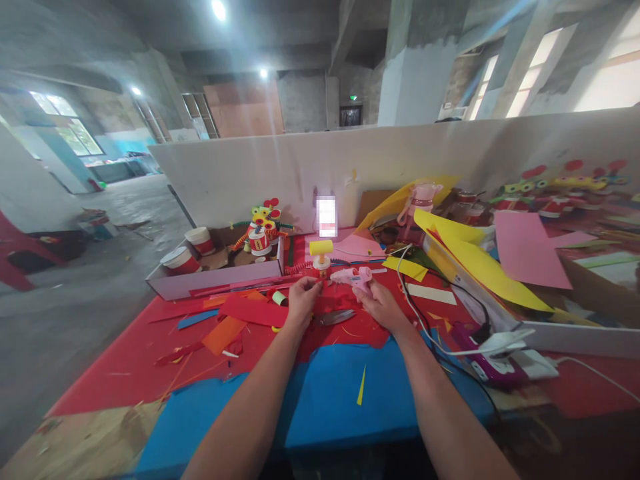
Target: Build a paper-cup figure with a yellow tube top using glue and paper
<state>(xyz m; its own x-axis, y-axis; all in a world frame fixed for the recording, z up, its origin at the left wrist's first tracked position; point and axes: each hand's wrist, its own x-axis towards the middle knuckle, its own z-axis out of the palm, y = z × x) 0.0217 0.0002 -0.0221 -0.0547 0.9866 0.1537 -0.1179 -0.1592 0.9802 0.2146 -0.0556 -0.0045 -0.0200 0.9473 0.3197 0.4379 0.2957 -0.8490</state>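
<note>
My right hand (376, 305) is wrapped round the handle of a pink hot glue gun (353, 275), its nozzle pointing left. My left hand (304, 300) has its fingers pinched together just left of the nozzle; whatever is between them is too small to make out. Right behind the fingertips stands a small paper-cup figure (321, 268) with a yellow paper roll (321, 248) on top and coiled paper arms at its sides. Scissors (336, 317) lie on red paper between my hands, their handles partly behind my left wrist. A short pale green roll (280, 298) lies left of my left hand.
A shallow box (235, 277) at the left holds paper cups (181, 260) and a decorated figure (260, 237). Coloured sheets (465, 253) fill a box at the right. A white cable (425, 327) runs to a purple power strip (493, 363). A white partition (280, 167) stands behind.
</note>
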